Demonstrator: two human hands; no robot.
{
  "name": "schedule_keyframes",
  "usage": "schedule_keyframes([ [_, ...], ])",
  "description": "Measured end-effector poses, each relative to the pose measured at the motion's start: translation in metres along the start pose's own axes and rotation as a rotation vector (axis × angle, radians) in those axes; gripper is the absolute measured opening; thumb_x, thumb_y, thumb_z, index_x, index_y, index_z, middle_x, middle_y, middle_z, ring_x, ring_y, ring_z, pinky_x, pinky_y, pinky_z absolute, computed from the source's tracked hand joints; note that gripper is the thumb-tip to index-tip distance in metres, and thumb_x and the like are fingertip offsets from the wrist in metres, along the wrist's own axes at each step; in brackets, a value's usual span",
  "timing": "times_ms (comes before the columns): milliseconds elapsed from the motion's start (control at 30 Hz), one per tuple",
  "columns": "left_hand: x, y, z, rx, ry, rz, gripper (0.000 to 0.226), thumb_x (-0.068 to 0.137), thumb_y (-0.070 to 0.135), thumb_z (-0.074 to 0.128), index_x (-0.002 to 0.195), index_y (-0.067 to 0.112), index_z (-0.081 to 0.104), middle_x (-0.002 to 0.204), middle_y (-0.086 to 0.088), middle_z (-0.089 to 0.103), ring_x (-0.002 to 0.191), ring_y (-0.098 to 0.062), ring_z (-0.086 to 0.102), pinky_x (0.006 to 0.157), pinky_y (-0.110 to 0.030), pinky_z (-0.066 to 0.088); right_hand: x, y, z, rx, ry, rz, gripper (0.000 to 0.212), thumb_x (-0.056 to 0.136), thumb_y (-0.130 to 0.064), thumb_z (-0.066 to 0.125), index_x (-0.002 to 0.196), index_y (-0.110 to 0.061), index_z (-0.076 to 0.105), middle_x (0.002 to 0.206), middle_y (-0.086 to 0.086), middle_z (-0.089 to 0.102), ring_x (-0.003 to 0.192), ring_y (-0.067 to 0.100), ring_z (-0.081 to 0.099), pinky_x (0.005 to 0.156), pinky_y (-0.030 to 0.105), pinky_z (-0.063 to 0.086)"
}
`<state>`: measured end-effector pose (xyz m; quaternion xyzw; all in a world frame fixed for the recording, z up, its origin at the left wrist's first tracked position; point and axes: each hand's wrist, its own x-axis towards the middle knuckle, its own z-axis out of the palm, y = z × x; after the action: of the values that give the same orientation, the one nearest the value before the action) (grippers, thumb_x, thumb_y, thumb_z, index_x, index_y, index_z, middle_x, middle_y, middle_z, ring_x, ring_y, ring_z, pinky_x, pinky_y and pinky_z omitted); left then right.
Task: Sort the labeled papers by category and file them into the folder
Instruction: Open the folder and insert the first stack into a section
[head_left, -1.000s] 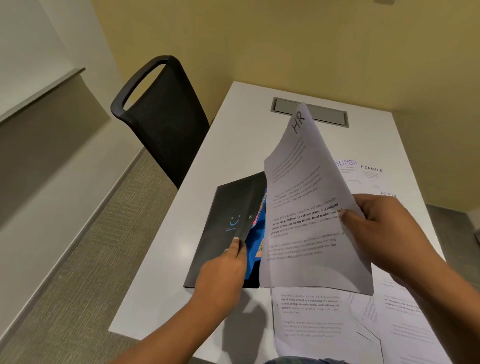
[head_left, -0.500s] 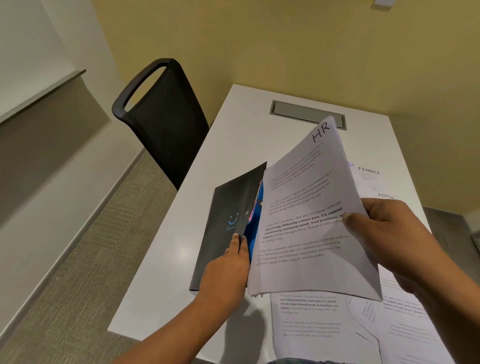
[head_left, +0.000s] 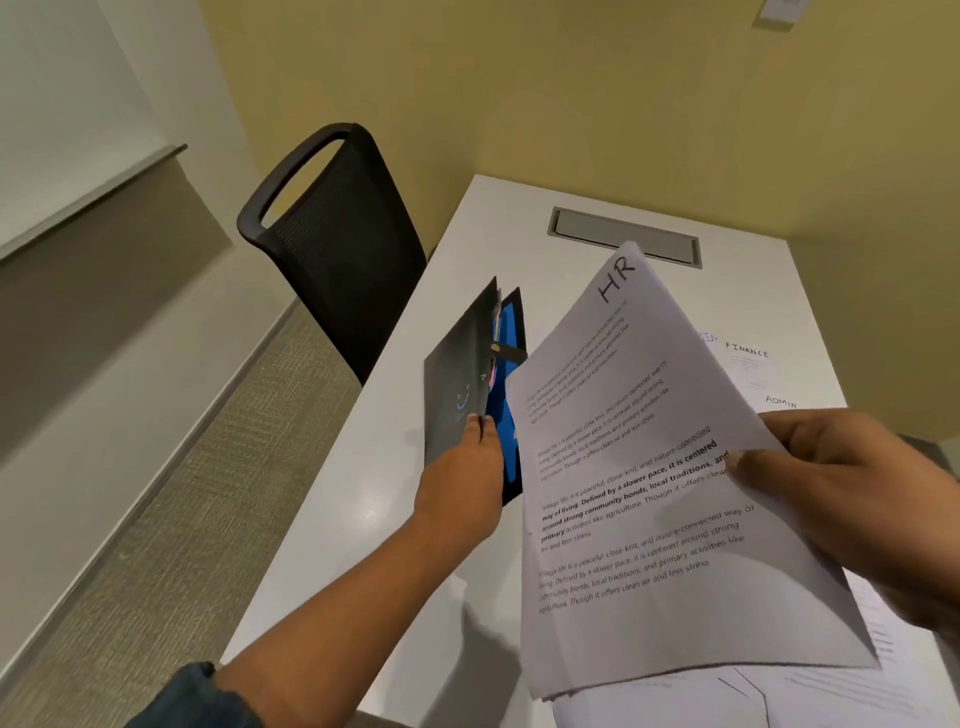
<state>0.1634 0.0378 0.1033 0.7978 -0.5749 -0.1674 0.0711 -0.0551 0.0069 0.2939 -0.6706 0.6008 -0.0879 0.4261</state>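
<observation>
Yellow walls (head_left: 519, 78) close in behind one white surface (head_left: 493, 249), which has one grey hatch (head_left: 623, 236) set into its far end and one black chair (head_left: 337, 249) just beside its left edge. One black folder (head_left: 457, 374) stands partly open above the surface. Its front cover is lifted, and blue pockets (head_left: 511, 332) and one short strap (head_left: 506, 353) show inside; whether any paper is filed in it cannot be told. The left hand (head_left: 467, 478) pinches the cover's near edge, fingertips (head_left: 475, 423) curled on it. The right hand (head_left: 852, 493) grips the HR sheets (head_left: 639, 493), thumb pressed on the printed face and fingers hidden behind. It holds them tilted in the air just right of the folder. Layered edges at the bottom corner show more than one sheet, though the count is unclear. Flat on the surface behind them lie one FINANCE sheet (head_left: 748, 358), one ADMIN sheet (head_left: 779, 402) and a third whose blue label is mostly covered. More papers (head_left: 831, 696) overlap at the near right edge, under the held sheets.
</observation>
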Motion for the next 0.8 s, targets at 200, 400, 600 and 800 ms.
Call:
schedule_keyframes([
  [200,0.011,0.016,-0.010,-0.062,-0.019,0.045,0.070,0.097,0.037,0.055,0.153,0.017,0.019,0.157,-0.004,0.031,0.124,-0.024,0.057,0.097,-0.035,0.050,0.027,-0.003,0.024,-0.066,-0.003,0.000,0.025,0.090,-0.005,0.051,0.081,-0.002,0.074,0.070,0.005,0.077,0.067,0.031,0.075,0.074,0.058,0.060],
  [400,0.006,0.019,-0.003,-0.049,-0.059,0.053,0.081,0.096,0.035,0.058,0.156,0.014,0.008,0.162,-0.006,0.019,0.128,-0.025,0.053,0.098,-0.036,0.050,0.050,0.014,0.035,0.073,0.120,-0.035,0.025,0.089,-0.002,0.047,0.083,0.003,0.071,0.074,0.017,0.075,0.073,0.046,0.070,0.055,0.043,0.049],
  [600,-0.002,0.017,-0.002,-0.021,-0.055,0.026,0.078,0.097,0.029,0.057,0.156,0.017,0.008,0.165,-0.004,0.010,0.127,-0.027,0.054,0.099,-0.038,0.049,0.056,0.022,0.028,0.139,0.238,-0.065,0.025,0.090,-0.002,0.048,0.082,0.006,0.070,0.077,0.021,0.074,0.073,0.049,0.068,0.059,0.041,0.044],
  [800,-0.008,0.019,0.000,-0.014,-0.077,-0.011,0.073,0.099,0.029,0.051,0.157,0.020,0.006,0.165,-0.002,0.009,0.127,-0.027,0.054,0.101,-0.042,0.048,0.059,0.024,0.034,0.123,0.256,-0.078,0.026,0.090,-0.005,0.047,0.083,0.007,0.069,0.081,0.021,0.074,0.075,0.045,0.069,0.056,0.038,0.043],
])
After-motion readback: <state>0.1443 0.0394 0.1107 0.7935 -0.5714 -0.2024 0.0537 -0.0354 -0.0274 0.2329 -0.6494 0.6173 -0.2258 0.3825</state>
